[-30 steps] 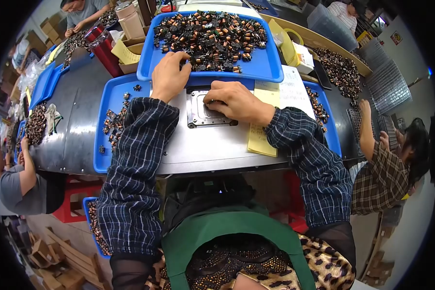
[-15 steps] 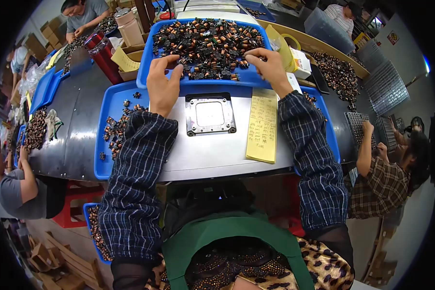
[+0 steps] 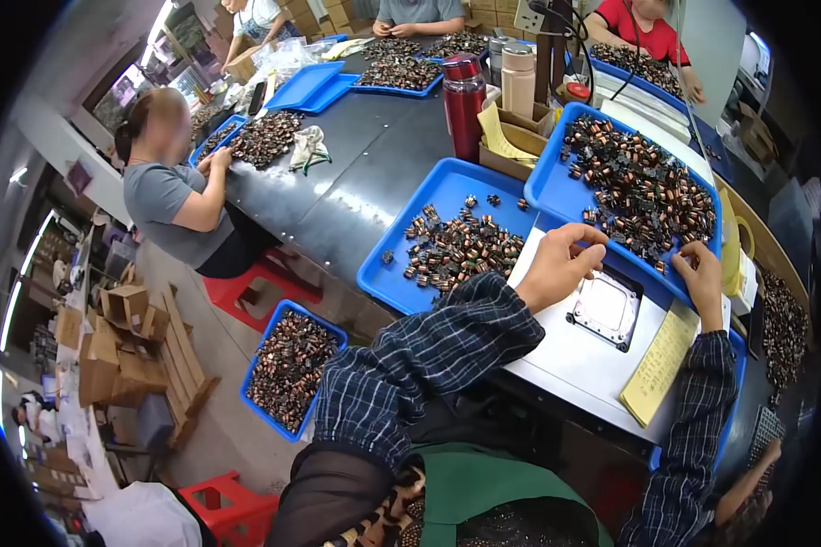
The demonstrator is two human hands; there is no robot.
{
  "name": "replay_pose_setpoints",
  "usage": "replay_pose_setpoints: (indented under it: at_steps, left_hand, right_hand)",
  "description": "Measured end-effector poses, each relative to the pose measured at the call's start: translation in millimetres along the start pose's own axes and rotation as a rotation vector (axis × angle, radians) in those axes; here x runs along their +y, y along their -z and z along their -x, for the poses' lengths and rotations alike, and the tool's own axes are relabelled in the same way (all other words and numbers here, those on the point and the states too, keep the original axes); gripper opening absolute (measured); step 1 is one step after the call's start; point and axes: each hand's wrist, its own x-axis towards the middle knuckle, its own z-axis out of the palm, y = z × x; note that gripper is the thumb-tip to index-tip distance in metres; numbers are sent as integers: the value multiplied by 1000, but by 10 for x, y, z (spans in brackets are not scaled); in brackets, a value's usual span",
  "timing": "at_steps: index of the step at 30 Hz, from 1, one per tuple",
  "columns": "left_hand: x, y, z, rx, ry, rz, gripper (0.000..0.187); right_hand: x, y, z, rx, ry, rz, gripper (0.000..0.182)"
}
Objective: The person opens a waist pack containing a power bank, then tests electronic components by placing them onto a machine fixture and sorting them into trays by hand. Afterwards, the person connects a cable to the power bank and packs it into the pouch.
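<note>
Facing us: a blue tray of small copper parts, just beyond our two hands, its near side slanting down from our left toward our right.
Right hand: nearer to the parts, at the near right corner of the tray; we see thumb and forefinger bent close together over the edge, but cannot tell whether they pinch a part or only touch one.
Left hand: just beside the middle of the near side, fingertips at the edge, fingers loosely curled; we cannot tell whether anything sits between them.
Copper parts: ahead of both hands, closest to our right fingertips; they lie every which way, so we find no shared long axis.
Metal frame: on our side of the tray, below and between our hands, nearly square, flat on the pale board.
Yellow note: just right of the frame, below our right hand, its long axis running away from us and rightward.
Second tray: left of our left hand, on the dark worktop, with more parts in it.
</note>
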Motion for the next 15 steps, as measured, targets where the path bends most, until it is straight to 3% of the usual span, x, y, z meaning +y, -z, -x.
replay_pose_setpoints:
  at_steps: [2,5,6,7,8,10,12,15]
  left_hand:
    - [11,39,22,-1,89,-3,28]
    - [-88,55,-11,-63,-109,-265,36]
    - [-101,35,-2,-60,-109,-266,36]
    - [-106,19,16,-86,-47,-212,33]
    - [-95,11,41,-108,12,-159,30]
    - [-188,-8,52,-86,-116,-206,20]
    - [-189,3,88,-187,-384,-494,21]
    - [-193,-57,140,-225,-401,-582,17]
  right_hand:
    - [40,-32,15,31,-11,-116,15]
    - [72,-12,29,39,6,-151,17]
    - [117,-7,36,69,35,-137,18]
    - [248,-39,6,161,196,-186,16]
    - [-167,130,104,25,-219,-443,12]
    - [-143,125,139,50,-181,-614,9]
    - [-455,148,265,1,-267,-796,12]
    - [-732,97,370,-158,-285,-821,14]
